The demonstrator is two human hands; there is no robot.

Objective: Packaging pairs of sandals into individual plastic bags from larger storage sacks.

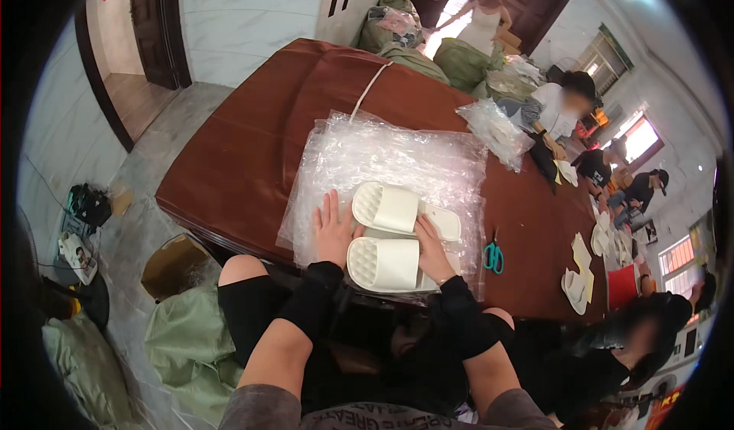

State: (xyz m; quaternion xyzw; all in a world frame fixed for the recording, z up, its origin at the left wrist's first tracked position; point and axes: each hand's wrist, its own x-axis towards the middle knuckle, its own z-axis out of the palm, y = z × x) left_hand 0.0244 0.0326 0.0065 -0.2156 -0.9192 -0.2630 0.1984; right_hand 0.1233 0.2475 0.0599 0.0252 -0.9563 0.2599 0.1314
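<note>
On the near edge of the brown surface (252, 162) a pile of clear bags (382, 159) lies spread, with two white slippers (394, 235) on top. The near slipper (386, 263) sits between both hands, its long axis running left to right; the far slipper (401, 210) lies just beyond, angled slightly. The left hand (333, 231) rests open and flat on the plastic, touching the near slipper's left end. The right hand (433, 253) lies with fingers bent over that slipper's right end; whether it truly grips is hard to tell. Teal scissors (494, 256) lie to the right, apart. Glare blurs the bag edges, and the near slipper's right end is hidden under the right hand.
</note>
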